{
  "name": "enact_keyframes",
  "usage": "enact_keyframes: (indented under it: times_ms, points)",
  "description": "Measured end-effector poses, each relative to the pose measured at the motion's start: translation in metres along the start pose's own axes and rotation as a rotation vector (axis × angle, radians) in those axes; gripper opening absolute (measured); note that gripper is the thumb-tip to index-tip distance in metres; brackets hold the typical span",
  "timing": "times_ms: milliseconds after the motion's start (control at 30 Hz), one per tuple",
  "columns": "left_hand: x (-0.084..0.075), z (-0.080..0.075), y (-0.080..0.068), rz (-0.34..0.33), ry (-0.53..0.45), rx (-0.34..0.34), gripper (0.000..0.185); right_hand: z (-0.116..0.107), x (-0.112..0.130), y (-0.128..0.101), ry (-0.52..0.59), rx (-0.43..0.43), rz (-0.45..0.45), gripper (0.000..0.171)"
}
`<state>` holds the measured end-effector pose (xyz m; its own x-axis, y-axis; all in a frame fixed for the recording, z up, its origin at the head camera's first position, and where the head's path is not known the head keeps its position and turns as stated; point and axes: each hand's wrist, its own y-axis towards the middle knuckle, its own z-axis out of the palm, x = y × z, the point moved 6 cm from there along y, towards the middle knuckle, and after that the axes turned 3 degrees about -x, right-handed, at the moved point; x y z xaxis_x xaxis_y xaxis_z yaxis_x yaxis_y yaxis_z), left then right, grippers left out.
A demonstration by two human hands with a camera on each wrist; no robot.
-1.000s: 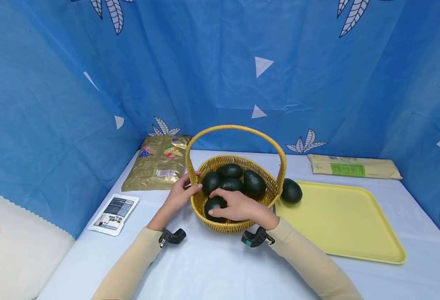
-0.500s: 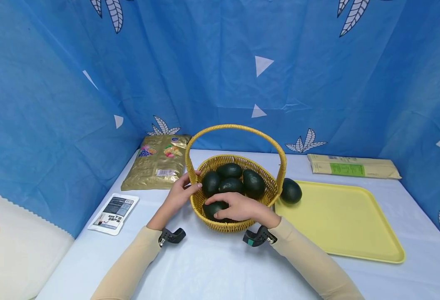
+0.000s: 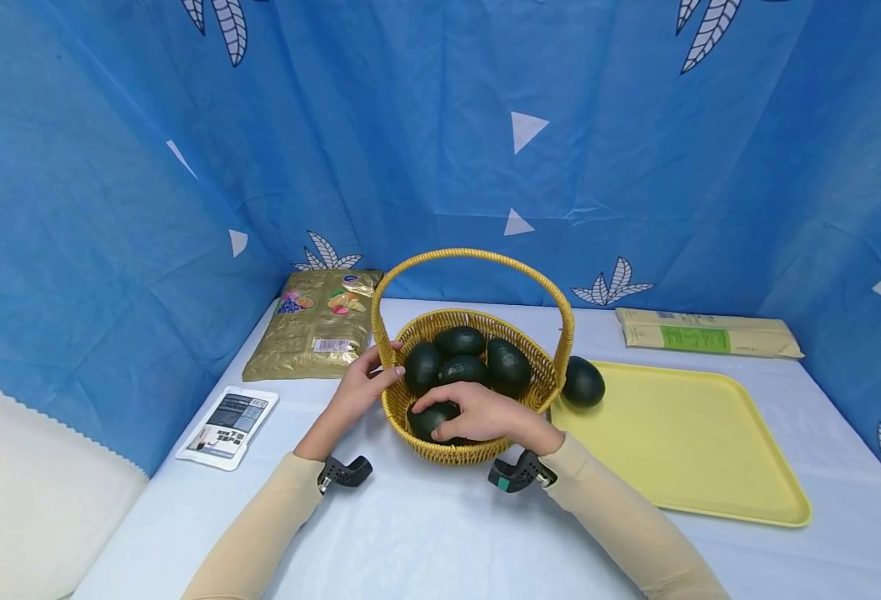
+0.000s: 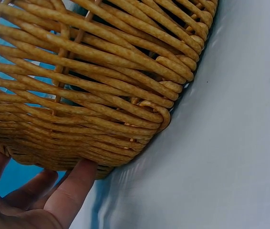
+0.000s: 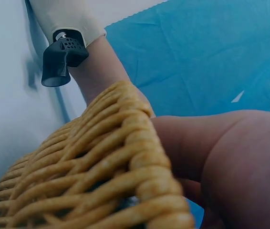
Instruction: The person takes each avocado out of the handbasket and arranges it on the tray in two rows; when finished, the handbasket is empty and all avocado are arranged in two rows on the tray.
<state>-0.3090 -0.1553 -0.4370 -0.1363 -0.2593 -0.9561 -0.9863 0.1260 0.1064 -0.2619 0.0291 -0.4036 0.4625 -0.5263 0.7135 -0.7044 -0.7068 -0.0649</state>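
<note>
A yellow wicker basket [image 3: 448, 454] with a tall arched handle stands mid-table, holding several dark green avocados [image 3: 509, 367]. My left hand [image 3: 357, 390] holds the basket's left end at the foot of the handle. In the left wrist view, its fingers [image 4: 73, 193] lie against the woven wall. Reaching over the front rim, my right hand [image 3: 481, 413] grips the front avocado [image 3: 427, 422] inside the basket, thumb on the near side and fingers across its top. The right wrist view shows mostly wicker and the base of that hand; the avocado is largely hidden there.
Right of the basket lies a yellow tray [image 3: 695, 450], with one avocado [image 3: 583, 382] at its back left corner. A long flat packet [image 3: 710, 334] lies behind the tray. On the left are a gold bag [image 3: 312, 329] and a white pouch [image 3: 227, 428].
Since one second ago, my right hand has shifted slightly right on the front avocado, which has turned a little under it. My left hand and the basket stay put.
</note>
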Motion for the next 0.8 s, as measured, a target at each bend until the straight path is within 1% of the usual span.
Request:
enact_keyframes:
  times_ms: [133,200,333,600,700,800]
  points:
    - [0.000,0.001,0.000,-0.008,-0.003,0.007,0.050,-0.002,0.000,-0.002,0.027,0.022,0.011,0.039]
    - [0.009,0.001,0.004,-0.003,-0.010,0.005,0.050,-0.004,-0.001,-0.003,0.045,0.036,0.026,0.039]
    - [0.009,0.000,0.003,0.007,-0.012,0.006,0.048,-0.009,-0.002,-0.005,0.086,0.047,0.037,0.039]
    - [0.010,-0.001,0.003,-0.005,-0.022,0.007,0.047,-0.023,-0.001,-0.013,0.223,0.026,0.051,0.039]
    - [0.011,0.000,0.004,-0.005,-0.032,0.012,0.047,-0.027,-0.002,-0.017,0.254,0.014,0.039,0.039]
    - [0.012,0.000,0.004,-0.006,-0.023,0.008,0.047,-0.031,-0.004,-0.021,0.274,0.007,0.029,0.040]
